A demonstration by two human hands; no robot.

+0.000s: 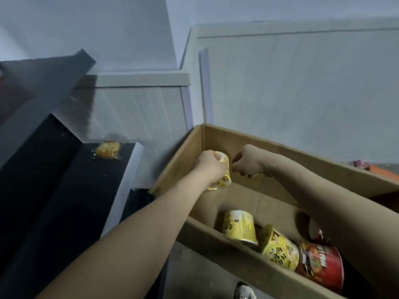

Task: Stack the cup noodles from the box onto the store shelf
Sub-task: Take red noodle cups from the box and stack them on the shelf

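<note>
Left arm (129, 240) reaches in from the near edge; left hand (208, 167) grips a yellow cup (225, 175) over the box (216, 242).

The left hand's fingers wrap the cup, which is tilted above the box's far left corner. The right hand (248, 164) is just beside it, fingers curled; contact with the cup cannot be determined. Inside the box, against the near wall, lie a second cup (239, 227) and a third cup (280, 253), both yellow and tilted, then a red cup (319, 264). A dark shelf (54, 180) to the left of the box carries a yellow packet (108, 150).
</note>
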